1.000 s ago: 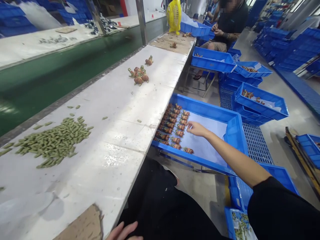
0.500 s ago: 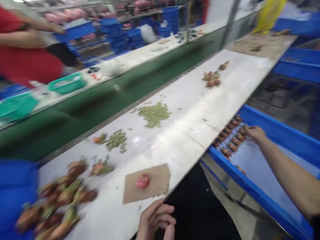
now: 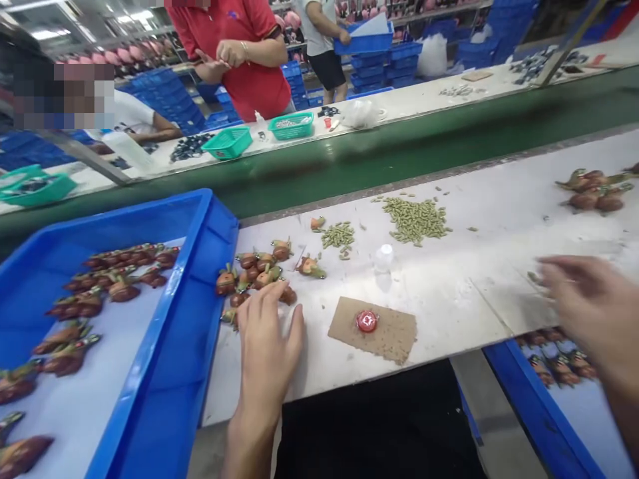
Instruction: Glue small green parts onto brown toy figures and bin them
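My left hand (image 3: 267,339) reaches over a pile of small brown-and-green figurines (image 3: 252,263) on the white bench. Its fingers are stretched out and apart at the near side of the pile; whether the fingertips touch a figurine is hidden. My right hand (image 3: 594,313), a little blurred, hangs over the bench's right front part, its fingers loosely bent and apart, nothing visible in them. Between the hands, a round red cap-like piece (image 3: 367,321) sits on a cardboard piece (image 3: 339,324). A single figurine (image 3: 310,267) lies apart from the pile.
Small green pieces lie in two heaps (image 3: 417,219) (image 3: 338,235) by a clear bottle (image 3: 384,258). A blue crate (image 3: 200,266) of figurines stands left; another blue tray (image 3: 519,379) sits below the bench at right. More figurines (image 3: 594,189) lie right. Co-workers stand beyond the green divider (image 3: 349,150).
The view has swung left. My right hand has left the figurines in the lower right tray and come up over the bench. My left hand has moved from the bench edge to the pile.
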The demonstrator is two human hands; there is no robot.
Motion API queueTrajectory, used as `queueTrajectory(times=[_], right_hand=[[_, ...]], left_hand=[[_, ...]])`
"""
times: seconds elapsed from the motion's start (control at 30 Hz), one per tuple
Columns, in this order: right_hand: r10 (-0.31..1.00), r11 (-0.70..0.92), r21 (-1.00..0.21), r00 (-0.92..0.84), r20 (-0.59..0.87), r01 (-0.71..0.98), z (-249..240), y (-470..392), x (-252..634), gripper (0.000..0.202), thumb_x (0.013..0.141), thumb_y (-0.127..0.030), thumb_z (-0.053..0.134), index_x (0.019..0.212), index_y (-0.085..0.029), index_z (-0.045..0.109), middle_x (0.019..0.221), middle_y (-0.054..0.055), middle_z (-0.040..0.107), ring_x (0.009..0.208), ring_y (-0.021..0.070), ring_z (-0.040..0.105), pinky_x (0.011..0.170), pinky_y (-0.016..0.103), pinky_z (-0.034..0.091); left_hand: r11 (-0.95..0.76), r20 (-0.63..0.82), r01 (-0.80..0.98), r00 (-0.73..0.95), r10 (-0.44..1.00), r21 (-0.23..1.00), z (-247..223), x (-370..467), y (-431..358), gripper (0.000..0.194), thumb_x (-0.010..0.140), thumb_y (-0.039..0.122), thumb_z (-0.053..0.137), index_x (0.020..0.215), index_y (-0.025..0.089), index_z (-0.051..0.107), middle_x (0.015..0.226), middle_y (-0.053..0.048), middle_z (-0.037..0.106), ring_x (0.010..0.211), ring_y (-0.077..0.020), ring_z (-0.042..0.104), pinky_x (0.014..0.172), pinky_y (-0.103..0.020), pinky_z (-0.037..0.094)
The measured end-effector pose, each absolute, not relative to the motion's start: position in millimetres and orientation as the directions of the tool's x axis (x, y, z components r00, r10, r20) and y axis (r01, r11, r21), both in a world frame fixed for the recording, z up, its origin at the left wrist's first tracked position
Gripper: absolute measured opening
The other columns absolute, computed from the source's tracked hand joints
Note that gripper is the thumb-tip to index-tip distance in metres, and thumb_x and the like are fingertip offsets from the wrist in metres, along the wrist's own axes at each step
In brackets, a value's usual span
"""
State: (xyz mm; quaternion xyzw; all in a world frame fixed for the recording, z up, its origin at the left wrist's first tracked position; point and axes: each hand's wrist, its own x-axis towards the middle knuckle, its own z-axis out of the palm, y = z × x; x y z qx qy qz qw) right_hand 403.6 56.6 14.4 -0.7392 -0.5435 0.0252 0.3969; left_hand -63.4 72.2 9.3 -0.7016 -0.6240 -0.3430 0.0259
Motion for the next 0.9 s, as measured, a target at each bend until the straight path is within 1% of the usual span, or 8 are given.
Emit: queueTrajectory(times=[0.13, 0.2, 0.27, 0.37, 0.47, 0.67, 0.77, 0.9], right_hand=[[0.934, 0.092, -0.577, 0.13, 0.332, 0.811, -12, 129, 346, 0.04, 0.101, -0.047, 0.064, 0.128, -0.026, 0.084, 0.119, 0.012, 0.084, 0.091, 0.0289, 0.08, 0.078, 0.043, 0.064], [0.946, 0.131, -0.529, 0.054, 0.319, 0.838, -16, 153, 326, 0.039, 0.104, -0.04, 0.062, 0.132, -0.024, 0.084, 0.121, 0.012, 0.083, 0.089, 0.0282, 0.079, 0.08, 0.043, 0.063], [0.949, 0.144, -0.482, 0.016, 0.314, 0.864, -16, 167, 313, 0.039, 0.105, -0.032, 0.059, 0.132, -0.024, 0.085, 0.124, 0.014, 0.082, 0.092, 0.0296, 0.078, 0.081, 0.043, 0.061], [0.953, 0.154, -0.426, -0.02, 0.304, 0.892, -13, 179, 310, 0.038, 0.105, -0.022, 0.054, 0.125, -0.022, 0.086, 0.127, 0.015, 0.081, 0.104, 0.0339, 0.078, 0.085, 0.044, 0.059], [0.957, 0.16, -0.388, -0.047, 0.285, 0.908, -11, 184, 315, 0.032, 0.103, -0.022, 0.058, 0.117, -0.022, 0.087, 0.126, 0.015, 0.081, 0.104, 0.0346, 0.077, 0.085, 0.044, 0.058], [0.964, 0.167, -0.367, -0.074, 0.254, 0.915, -9, 186, 318, 0.023, 0.104, -0.025, 0.061, 0.106, -0.022, 0.084, 0.121, 0.015, 0.081, 0.102, 0.0331, 0.076, 0.089, 0.043, 0.058], [0.97, 0.152, -0.37, -0.067, 0.234, 0.916, -9, 188, 319, 0.021, 0.102, -0.024, 0.062, 0.1, -0.021, 0.082, 0.116, 0.016, 0.081, 0.106, 0.0341, 0.076, 0.094, 0.044, 0.058], [0.979, 0.091, -0.372, -0.014, 0.204, 0.924, -5, 184, 323, 0.017, 0.099, -0.025, 0.062, 0.09, -0.023, 0.077, 0.112, 0.017, 0.082, 0.106, 0.0372, 0.077, 0.09, 0.047, 0.058]], left_hand=[[-0.214, 0.363, 0.89, 0.059, 0.93, 0.403, 18, -37, 107, 0.053, 0.104, 0.015, 0.058, 0.154, 0.024, 0.069, 0.165, -0.019, 0.065, 0.155, -0.0484, 0.054, 0.128, -0.07, 0.04], [-0.213, 0.325, 0.878, 0.069, 0.943, 0.429, 19, -28, 123, 0.059, 0.098, 0.008, 0.055, 0.153, 0.024, 0.072, 0.168, -0.019, 0.065, 0.156, -0.0508, 0.051, 0.127, -0.074, 0.039], [-0.202, 0.294, 0.86, 0.063, 0.954, 0.469, 18, -25, 135, 0.055, 0.095, 0.004, 0.054, 0.14, 0.024, 0.078, 0.156, -0.02, 0.073, 0.152, -0.0515, 0.054, 0.125, -0.076, 0.039], [-0.177, 0.259, 0.804, 0.031, 0.966, 0.568, 19, -25, 142, 0.028, 0.096, 0.01, 0.059, 0.109, 0.023, 0.081, 0.132, -0.022, 0.078, 0.139, -0.0512, 0.059, 0.123, -0.076, 0.041], [-0.161, 0.235, 0.68, -0.017, 0.972, 0.715, 26, -27, 134, 0.003, 0.097, 0.025, 0.071, 0.096, 0.024, 0.074, 0.121, -0.018, 0.075, 0.132, -0.0477, 0.061, 0.124, -0.069, 0.044], [-0.047, 0.056, 0.128, -0.071, 0.996, 0.991, 36, -24, 93, 0.037, 0.103, 0.058, 0.075, 0.117, 0.024, 0.068, 0.113, -0.009, 0.079, 0.106, -0.0292, 0.076, 0.103, -0.047, 0.063], [0.057, -0.061, -0.124, -0.029, 0.998, 0.991, 34, -21, 79, 0.037, 0.098, 0.055, 0.08, 0.112, 0.022, 0.072, 0.112, -0.01, 0.082, 0.097, -0.0249, 0.079, 0.092, -0.04, 0.066], [0.13, -0.142, -0.28, -0.024, 0.99, 0.951, 33, -20, 68, 0.029, 0.085, 0.036, 0.09, 0.106, 0.022, 0.078, 0.114, -0.008, 0.082, 0.103, -0.021, 0.077, 0.09, -0.03, 0.063]])
